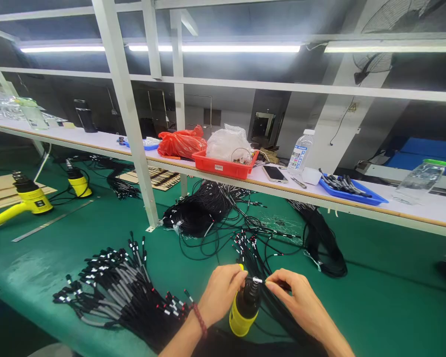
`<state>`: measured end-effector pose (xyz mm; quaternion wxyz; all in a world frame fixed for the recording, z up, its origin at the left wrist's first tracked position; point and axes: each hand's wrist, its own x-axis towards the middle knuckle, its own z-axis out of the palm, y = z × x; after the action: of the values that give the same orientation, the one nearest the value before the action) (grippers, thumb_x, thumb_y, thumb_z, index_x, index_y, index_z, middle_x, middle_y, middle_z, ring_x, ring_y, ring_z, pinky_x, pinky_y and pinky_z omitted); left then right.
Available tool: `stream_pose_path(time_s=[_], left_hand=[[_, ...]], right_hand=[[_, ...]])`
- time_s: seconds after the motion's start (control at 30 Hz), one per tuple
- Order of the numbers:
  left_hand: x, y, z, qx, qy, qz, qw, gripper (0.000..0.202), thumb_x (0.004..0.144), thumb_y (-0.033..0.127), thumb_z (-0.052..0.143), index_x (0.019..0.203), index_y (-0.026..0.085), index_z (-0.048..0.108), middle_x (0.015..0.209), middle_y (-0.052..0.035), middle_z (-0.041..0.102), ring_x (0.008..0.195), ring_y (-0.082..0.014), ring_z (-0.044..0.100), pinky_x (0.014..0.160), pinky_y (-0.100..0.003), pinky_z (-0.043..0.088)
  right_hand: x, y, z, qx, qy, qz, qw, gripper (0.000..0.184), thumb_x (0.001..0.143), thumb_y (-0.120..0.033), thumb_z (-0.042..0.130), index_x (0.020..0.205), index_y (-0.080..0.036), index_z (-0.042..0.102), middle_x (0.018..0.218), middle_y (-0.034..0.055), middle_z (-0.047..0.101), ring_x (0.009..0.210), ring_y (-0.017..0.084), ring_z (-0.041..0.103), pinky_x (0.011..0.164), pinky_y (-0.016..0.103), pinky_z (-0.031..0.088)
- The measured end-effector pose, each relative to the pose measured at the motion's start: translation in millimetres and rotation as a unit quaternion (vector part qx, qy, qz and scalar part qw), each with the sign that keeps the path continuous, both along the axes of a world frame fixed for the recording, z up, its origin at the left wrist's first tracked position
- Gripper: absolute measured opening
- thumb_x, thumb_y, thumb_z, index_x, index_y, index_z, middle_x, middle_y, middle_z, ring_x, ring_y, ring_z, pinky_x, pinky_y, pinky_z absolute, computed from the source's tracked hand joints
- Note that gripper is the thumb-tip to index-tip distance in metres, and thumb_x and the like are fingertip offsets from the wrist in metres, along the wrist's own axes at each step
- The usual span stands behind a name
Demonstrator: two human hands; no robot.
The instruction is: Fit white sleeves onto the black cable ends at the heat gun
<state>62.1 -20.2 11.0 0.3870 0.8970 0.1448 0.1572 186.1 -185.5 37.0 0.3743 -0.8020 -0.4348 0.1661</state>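
Note:
My left hand (222, 290), with a dark red bead bracelet at the wrist, is closed in a pinch on one side of a thin black cable. My right hand (301, 300) pinches the cable's other side. A short white sleeve (257, 280) on the cable shows between my fingertips. Just below it stands a yellow and black heat gun (242, 320), its nozzle pointing up. To the left of my left hand lies a thick bundle of black cables (134, 297) with grey sections and white-marked ends. Behind my hands is another cable bunch (250, 248) with red and white ends.
Two more heat guns (37, 198) stand at the left beside a metal ruler (52, 221). Coiled cables (193, 210) lie under the shelf (334, 201). On it are a red tray (223, 167), phone (275, 173), bottle (301, 151) and blue tray (367, 198). A white post (128, 109) rises from the table.

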Motion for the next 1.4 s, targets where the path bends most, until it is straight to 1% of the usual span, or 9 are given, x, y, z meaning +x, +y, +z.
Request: stream_pose_path(time_s=[0.1, 0.23, 0.43, 0.5, 0.67, 0.93, 1.03, 1.2, 1.4], left_hand=[[1, 0, -1.3, -0.015, -0.009, 0.009, 1.0, 0.033, 0.096, 0.034, 0.039, 0.07, 0.02, 0.054, 0.072, 0.0017, 0.06, 0.073, -0.0164, 0.054, 0.07, -0.025, 0.036], [0, -1, -3.3, -0.045, -0.027, 0.02, 0.998, 0.015, 0.091, 0.03, 0.049, 0.082, 0.021, 0.057, 0.085, 0.0017, 0.062, 0.086, -0.0175, 0.054, 0.079, -0.026, 0.036], [-2, -2, -2.4, -0.045, -0.043, 0.002, 0.998, 0.004, 0.087, 0.02, 0.051, 0.086, 0.021, 0.055, 0.086, 0.0025, 0.06, 0.086, -0.0159, 0.054, 0.081, -0.026, 0.037], [-2, -2, -1.6, -0.027, -0.038, 0.007, 0.999, 0.008, 0.089, 0.024, 0.049, 0.084, 0.021, 0.055, 0.086, 0.0018, 0.06, 0.086, -0.0168, 0.054, 0.08, -0.026, 0.037], [0, -1, -2.6, 0.028, 0.015, 0.019, 0.999, 0.037, 0.097, 0.035, 0.034, 0.068, 0.02, 0.05, 0.072, 0.0004, 0.059, 0.076, -0.0187, 0.053, 0.076, -0.03, 0.037], [0, -2, -2.6, -0.026, -0.055, -0.001, 0.998, 0.005, 0.088, 0.022, 0.05, 0.086, 0.021, 0.055, 0.087, 0.0007, 0.06, 0.087, -0.0174, 0.054, 0.08, -0.026, 0.039], [-2, -2, 0.0, -0.021, -0.029, 0.01, 0.999, 0.013, 0.091, 0.029, 0.046, 0.086, 0.022, 0.056, 0.085, 0.0008, 0.062, 0.085, -0.0181, 0.055, 0.078, -0.027, 0.039], [-3, -2, 1.1, 0.028, 0.022, 0.015, 0.999, 0.037, 0.097, 0.037, 0.033, 0.07, 0.021, 0.054, 0.072, 0.0001, 0.062, 0.076, -0.0188, 0.055, 0.074, -0.028, 0.037], [-1, -3, 2.3, 0.012, 0.001, 0.009, 1.0, 0.038, 0.097, 0.034, 0.035, 0.064, 0.02, 0.05, 0.065, 0.0016, 0.058, 0.066, -0.0155, 0.052, 0.064, -0.025, 0.035]], right_hand=[[2, 0, -2.7, -0.004, -0.019, -0.003, 1.0, 0.029, 0.091, -0.035, 0.046, 0.074, -0.022, 0.066, 0.073, -0.0009, 0.066, 0.069, 0.016, 0.057, 0.062, 0.025, 0.038], [5, 2, -8.3, 0.003, -0.039, -0.011, 0.999, 0.024, 0.089, -0.031, 0.049, 0.073, -0.021, 0.064, 0.071, -0.0012, 0.064, 0.067, 0.016, 0.056, 0.062, 0.025, 0.038], [4, 4, -8.3, 0.021, -0.048, -0.017, 0.998, 0.018, 0.085, -0.024, 0.052, 0.07, -0.021, 0.061, 0.071, -0.0015, 0.062, 0.068, 0.016, 0.056, 0.064, 0.024, 0.039], [3, 4, -7.9, 0.017, -0.045, -0.016, 0.999, 0.02, 0.087, -0.026, 0.051, 0.07, -0.021, 0.061, 0.07, -0.0013, 0.062, 0.067, 0.016, 0.056, 0.063, 0.024, 0.039], [2, 2, -9.7, -0.011, -0.052, -0.02, 0.998, 0.033, 0.091, -0.035, 0.046, 0.065, -0.021, 0.06, 0.064, -0.0014, 0.061, 0.062, 0.015, 0.052, 0.057, 0.025, 0.034], [1, 4, -7.7, 0.034, -0.037, -0.023, 0.998, 0.018, 0.084, -0.024, 0.051, 0.07, -0.021, 0.06, 0.069, -0.0016, 0.062, 0.066, 0.016, 0.056, 0.061, 0.024, 0.039], [0, 4, -5.4, 0.044, -0.031, -0.02, 0.998, 0.017, 0.084, -0.023, 0.051, 0.069, -0.021, 0.06, 0.068, -0.0016, 0.062, 0.066, 0.015, 0.056, 0.061, 0.024, 0.039], [-4, 2, -2.4, 0.035, -0.03, -0.011, 0.999, 0.02, 0.085, -0.027, 0.05, 0.069, -0.021, 0.06, 0.068, -0.0012, 0.062, 0.066, 0.016, 0.055, 0.061, 0.024, 0.04], [-4, 0, 0.2, 0.001, -0.036, 0.008, 0.999, 0.03, 0.093, -0.035, 0.043, 0.075, -0.022, 0.063, 0.074, 0.0001, 0.064, 0.07, 0.016, 0.056, 0.064, 0.026, 0.039]])
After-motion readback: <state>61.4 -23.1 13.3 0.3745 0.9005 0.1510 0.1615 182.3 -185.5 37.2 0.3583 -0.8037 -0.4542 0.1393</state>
